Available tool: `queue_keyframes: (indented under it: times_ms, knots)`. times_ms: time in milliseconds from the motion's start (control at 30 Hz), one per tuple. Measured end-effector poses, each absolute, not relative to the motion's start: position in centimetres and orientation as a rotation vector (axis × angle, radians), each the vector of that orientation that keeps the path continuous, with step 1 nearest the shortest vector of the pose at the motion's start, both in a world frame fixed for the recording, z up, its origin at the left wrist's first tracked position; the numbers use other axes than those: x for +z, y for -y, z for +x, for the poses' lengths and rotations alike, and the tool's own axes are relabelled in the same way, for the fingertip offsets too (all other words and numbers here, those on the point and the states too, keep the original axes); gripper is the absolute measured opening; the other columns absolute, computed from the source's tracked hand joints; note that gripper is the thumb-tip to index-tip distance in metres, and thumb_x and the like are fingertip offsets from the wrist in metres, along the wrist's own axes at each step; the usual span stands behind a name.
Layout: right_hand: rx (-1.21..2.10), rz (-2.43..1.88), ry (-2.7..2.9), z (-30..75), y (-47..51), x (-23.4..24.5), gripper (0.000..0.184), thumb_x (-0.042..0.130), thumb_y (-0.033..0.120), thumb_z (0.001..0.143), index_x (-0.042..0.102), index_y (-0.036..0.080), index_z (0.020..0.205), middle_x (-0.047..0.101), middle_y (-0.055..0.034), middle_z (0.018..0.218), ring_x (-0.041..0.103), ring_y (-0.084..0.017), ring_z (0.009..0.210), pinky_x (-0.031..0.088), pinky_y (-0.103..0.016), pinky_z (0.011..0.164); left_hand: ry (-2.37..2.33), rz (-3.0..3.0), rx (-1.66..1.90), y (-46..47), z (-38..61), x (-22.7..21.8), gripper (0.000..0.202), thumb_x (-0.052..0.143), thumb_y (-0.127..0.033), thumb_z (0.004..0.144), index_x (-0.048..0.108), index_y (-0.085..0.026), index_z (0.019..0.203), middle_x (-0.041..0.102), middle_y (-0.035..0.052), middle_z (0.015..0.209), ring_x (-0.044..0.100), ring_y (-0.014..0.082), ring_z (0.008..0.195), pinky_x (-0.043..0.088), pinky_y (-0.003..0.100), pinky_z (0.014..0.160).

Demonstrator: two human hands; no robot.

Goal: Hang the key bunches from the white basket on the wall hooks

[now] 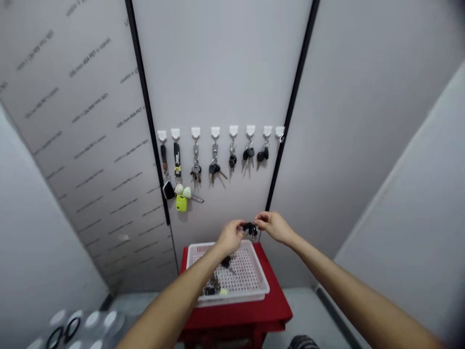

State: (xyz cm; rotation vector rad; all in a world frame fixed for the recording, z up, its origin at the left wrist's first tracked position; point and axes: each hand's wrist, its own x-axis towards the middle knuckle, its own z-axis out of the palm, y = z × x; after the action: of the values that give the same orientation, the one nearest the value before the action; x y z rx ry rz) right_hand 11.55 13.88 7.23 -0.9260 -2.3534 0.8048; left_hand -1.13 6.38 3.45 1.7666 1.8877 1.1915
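My left hand (231,236) and my right hand (275,227) meet above the basket's back right corner, fingers pinched on a bunch of keys (251,229) with black heads that hangs between them. The white plastic basket (264,286) below holds more keys (225,262), with a darker cluster and a small yellow item near its front, partly behind my left forearm. Ahead, a row of white hooks (215,132) is fixed to the wall. Most carry keys, among them a bunch with a lime-green tag (181,203); the rightmost hook (279,132) holds a small metal piece.
The basket stands on a red stool (276,303) against the pale wall panel (225,63), which has black vertical strips at its sides. At the lower left are several white-capped bottles (92,320) with black-handled scissors (63,333) lying on them.
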Motion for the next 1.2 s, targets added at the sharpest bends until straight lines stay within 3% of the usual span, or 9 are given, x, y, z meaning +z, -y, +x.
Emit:
queue_keyframes:
  times_ms: [333,567,733,933,1067,1200]
  knots:
    - [0.551,-0.922,1.967,14.1,-19.5,21.6,0.012,0.045,0.021,0.060,0.053,0.013,0.061,0.047,0.0025,0.043,0.040,-0.005,0.038,0.034,-0.018,0.041,-1.794,1.969,1.466,-11.9,3.1,16.6,0.038,0.041,-0.009,0.061,0.045,-0.017,0.098,0.053,0.0024,0.094,0.049,0.0100,0.075,0.039,0.023,0.073]
    - [0.420,-1.060,1.809,13.1,-22.0,26.3,0.014,0.047,0.022,0.060,0.055,0.011,0.059,0.050,-0.0008,0.046,0.038,-0.005,0.037,0.031,-0.018,0.037,-1.891,2.032,1.510,-13.2,3.1,19.5,0.038,0.042,-0.010,0.062,0.045,-0.017,0.099,0.053,0.0029,0.092,0.048,0.0116,0.081,0.037,0.023,0.075]
    - [0.288,-1.174,1.853,12.1,-23.1,25.9,0.013,0.047,0.017,0.059,0.058,0.011,0.063,0.052,-0.0017,0.046,0.042,-0.007,0.038,0.033,-0.019,0.040,-1.935,2.013,1.442,-12.5,2.3,18.6,0.038,0.042,-0.010,0.061,0.046,-0.017,0.098,0.053,0.0031,0.092,0.048,0.0119,0.081,0.037,0.023,0.074]
    - [0.370,-1.182,1.805,12.2,-23.2,23.5,0.023,0.040,0.015,0.061,0.057,0.012,0.076,0.057,-0.0046,0.058,0.050,-0.009,0.048,0.037,-0.019,0.046,-1.930,1.915,1.414,-10.9,0.9,17.5,0.036,0.043,-0.011,0.061,0.047,-0.015,0.097,0.052,0.0043,0.094,0.048,0.0109,0.077,0.037,0.023,0.074]
    - [0.329,-1.167,1.749,12.3,-21.8,19.9,0.028,0.039,0.020,0.061,0.054,0.012,0.083,0.057,-0.0052,0.065,0.052,-0.012,0.055,0.039,-0.023,0.051,-1.931,1.800,1.429,-9.2,-0.6,14.9,0.035,0.043,-0.010,0.061,0.047,-0.015,0.096,0.053,0.0038,0.091,0.048,0.0090,0.073,0.038,0.021,0.072]
    - [0.432,-1.063,1.950,10.7,-18.3,15.1,0.030,0.040,0.021,0.061,0.052,0.011,0.086,0.053,-0.0027,0.056,0.048,-0.013,0.052,0.037,-0.025,0.052,-1.967,1.612,1.426,-7.3,-3.1,11.9,0.033,0.046,-0.011,0.059,0.048,-0.015,0.091,0.054,0.0012,0.078,0.047,0.0066,0.064,0.038,0.018,0.064]
